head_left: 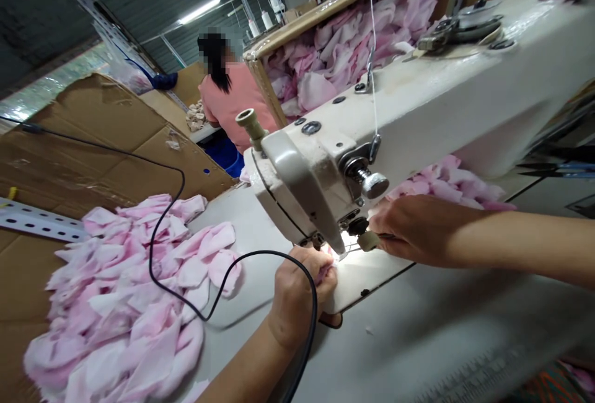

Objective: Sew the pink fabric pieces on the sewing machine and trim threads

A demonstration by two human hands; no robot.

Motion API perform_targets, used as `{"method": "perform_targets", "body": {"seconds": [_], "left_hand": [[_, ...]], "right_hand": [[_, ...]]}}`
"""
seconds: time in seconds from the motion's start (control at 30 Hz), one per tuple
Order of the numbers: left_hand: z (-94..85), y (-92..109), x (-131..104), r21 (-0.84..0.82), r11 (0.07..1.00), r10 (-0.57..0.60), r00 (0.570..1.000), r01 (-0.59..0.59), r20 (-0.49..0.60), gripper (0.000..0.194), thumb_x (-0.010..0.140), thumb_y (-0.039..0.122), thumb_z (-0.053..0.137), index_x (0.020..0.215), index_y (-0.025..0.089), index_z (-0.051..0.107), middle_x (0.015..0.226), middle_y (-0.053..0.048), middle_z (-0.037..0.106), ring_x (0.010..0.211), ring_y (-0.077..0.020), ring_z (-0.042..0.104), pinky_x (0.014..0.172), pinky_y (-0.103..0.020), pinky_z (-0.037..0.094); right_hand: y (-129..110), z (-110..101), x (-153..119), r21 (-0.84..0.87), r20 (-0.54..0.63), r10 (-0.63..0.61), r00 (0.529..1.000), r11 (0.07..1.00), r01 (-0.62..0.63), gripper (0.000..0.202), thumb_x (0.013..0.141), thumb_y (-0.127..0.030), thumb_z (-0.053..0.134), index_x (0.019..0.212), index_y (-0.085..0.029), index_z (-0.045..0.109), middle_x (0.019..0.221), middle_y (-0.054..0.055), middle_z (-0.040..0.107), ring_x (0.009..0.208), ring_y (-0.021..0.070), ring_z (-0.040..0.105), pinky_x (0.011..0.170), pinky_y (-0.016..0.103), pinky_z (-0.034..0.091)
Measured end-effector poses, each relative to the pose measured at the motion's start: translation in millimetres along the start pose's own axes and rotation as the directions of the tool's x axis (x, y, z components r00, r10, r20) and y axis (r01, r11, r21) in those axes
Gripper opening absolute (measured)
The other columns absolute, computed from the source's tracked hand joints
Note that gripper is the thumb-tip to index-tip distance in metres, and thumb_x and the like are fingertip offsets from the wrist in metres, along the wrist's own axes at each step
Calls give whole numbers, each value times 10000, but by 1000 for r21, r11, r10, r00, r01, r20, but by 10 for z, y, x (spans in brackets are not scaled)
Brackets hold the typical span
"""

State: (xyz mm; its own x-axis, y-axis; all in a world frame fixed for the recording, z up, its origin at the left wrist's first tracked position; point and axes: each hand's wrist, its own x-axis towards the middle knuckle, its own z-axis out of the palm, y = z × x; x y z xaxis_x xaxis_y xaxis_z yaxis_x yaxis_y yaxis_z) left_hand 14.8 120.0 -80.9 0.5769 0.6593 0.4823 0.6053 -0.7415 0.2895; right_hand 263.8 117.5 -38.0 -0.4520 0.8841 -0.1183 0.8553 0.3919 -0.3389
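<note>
Left hand [302, 285]: fingers pinching pink fabric piece [327, 265], frame centre, presumably steadying it beside sewing machine [295, 173] | right hand [411, 229], centre-right: finger grip can't be told | plush-fabric pile [134, 310], lower left, likely for easy reach

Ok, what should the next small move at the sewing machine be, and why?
Probably guide the pink cloth slightly with the left hand, fingertips clear of the needle area: that hand pinches it right beside the lit spot under the machine head, with the right hand close on the other side.
</note>
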Motion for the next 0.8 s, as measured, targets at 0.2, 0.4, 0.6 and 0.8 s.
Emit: {"method": "perform_targets", "body": {"seconds": [0.2, 0.4, 0.6, 0.8], "left_hand": [[-17, 6, 19, -108, 922, -361, 926, 373, 115, 116, 836, 208, 589, 781, 170, 684, 628, 2, 611, 563, -129, 590, 498, -227, 461], [-21, 13, 27, 0, 999, -37, 996, 38, 78, 113, 867, 208, 581, 825, 193, 685, 720, -14, 675, 695, -162, 643, 667, -282, 532], [-20, 34, 20, 60, 994, 86, 992, -91, 91, 159, 910, 200, 553, 822, 205, 686, 802, -26, 697, 741, -153, 658, 706, -258, 543], [-16, 30, -20, 128, 988, 72, 994, -81, 77, 134, 902, 209, 577, 840, 203, 696, 810, -30, 698, 703, -159, 653, 762, -288, 552]], "right_hand": [[45, 67, 28, -41, 36, -46, 998, 998, 47, 198, 921, -165, 459, 771, -169, 588, 811, 83, 647, 730, 188, 606, 639, 288, 363], [69, 70, 77, -46, -10, -87, 996, 995, 87, 218, 935, -151, 462, 779, -155, 614, 810, 96, 664, 767, 216, 620, 661, 313, 385], [156, 65, 79, 21, -88, -236, 968, 971, 238, 203, 910, -116, 520, 730, -156, 605, 721, 38, 639, 627, 151, 552, 593, 283, 342], [236, 104, 123, -25, -259, -319, 912, 946, 323, 207, 871, -106, 566, 686, -181, 623, 553, -23, 527, 479, 125, 370, 496, 281, 231]]}}
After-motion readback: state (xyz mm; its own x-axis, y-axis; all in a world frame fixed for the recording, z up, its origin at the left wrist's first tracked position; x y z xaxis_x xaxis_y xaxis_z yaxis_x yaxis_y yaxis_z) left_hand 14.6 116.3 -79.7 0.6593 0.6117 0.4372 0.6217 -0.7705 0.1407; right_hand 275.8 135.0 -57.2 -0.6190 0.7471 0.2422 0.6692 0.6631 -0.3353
